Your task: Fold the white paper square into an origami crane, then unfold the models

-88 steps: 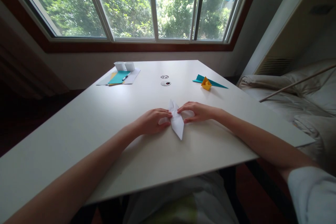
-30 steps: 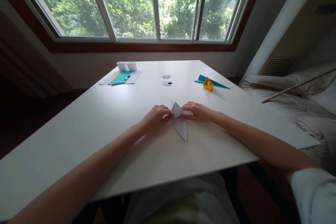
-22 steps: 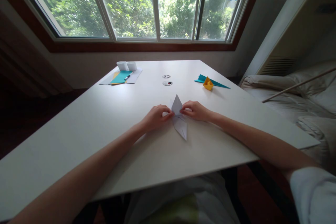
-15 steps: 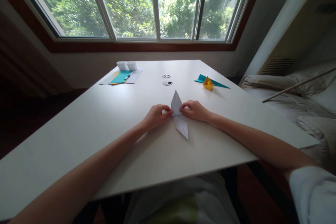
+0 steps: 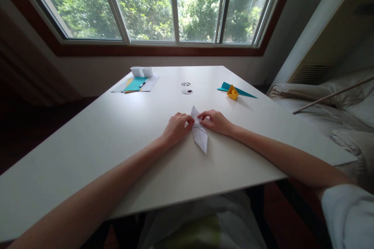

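A folded piece of white paper (image 5: 200, 139) lies on the white table in front of me, one pointed end toward me and the other pointing away. My left hand (image 5: 179, 127) pinches its left edge near the middle crease, thumb and forefinger together. From the right, my right hand (image 5: 215, 121) has its thumb and forefinger on the upper half of the paper, close to the left fingertips. Part of that upper half is hidden by the fingers.
At the back left, coloured paper sheets (image 5: 136, 84) lie under a pen (image 5: 142, 84), beside two small white boxes (image 5: 142, 71). A yellow paper boat (image 5: 233, 92) and a blue paper plane (image 5: 245, 93) are at the right. Two round table inserts (image 5: 187, 91) sit mid-table.
The upper flap, raised half a second ago, now lies lower and flatter. Both hands have come slightly closer together over it, and the lower point has shifted a little left.
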`<state>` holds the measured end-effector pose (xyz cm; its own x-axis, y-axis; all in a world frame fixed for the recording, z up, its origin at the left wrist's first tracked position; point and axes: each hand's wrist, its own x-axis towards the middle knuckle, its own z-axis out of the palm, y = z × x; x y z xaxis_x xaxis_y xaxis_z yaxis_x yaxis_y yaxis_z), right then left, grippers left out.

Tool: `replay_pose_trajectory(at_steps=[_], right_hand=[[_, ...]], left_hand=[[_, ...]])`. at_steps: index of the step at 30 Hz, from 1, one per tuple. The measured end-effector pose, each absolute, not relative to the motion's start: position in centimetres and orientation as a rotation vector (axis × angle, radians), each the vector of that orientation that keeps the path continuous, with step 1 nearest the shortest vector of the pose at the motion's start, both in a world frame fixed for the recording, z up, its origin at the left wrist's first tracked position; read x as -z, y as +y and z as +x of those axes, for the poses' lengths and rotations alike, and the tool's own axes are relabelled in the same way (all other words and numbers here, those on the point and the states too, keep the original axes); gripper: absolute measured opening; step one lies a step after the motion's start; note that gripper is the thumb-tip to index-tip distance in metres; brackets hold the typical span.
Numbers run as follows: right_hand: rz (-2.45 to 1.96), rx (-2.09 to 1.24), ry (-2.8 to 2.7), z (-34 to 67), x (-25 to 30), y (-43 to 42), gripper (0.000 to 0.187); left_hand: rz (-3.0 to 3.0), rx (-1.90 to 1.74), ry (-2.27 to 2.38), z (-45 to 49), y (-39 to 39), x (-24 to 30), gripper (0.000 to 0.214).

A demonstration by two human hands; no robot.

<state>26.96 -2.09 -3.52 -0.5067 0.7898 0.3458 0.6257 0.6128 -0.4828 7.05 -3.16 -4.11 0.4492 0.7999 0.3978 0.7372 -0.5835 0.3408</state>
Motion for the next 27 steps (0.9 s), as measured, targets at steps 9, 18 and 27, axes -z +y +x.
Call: replay_pose_trajectory(at_steps=[9, 18, 27], right_hand=[[-0.978, -0.176, -2.507, 27.1, 4.1, -1.7, 0.027], [-1.068, -0.233, -2.51, 27.2, 3.1, -2.6, 0.022], [-0.925, -0.048, -2.497, 27.6, 3.7, -2.0, 0.021]], left_hand=[[2.838, -0.57, 1.258, 7.2, -3.8, 3.0, 0.023], [2.805, -0.372, 1.031, 5.8, -3.8, 3.2, 0.038], [2.728, -0.215, 0.94, 4.9, -3.7, 2.5, 0.047]])
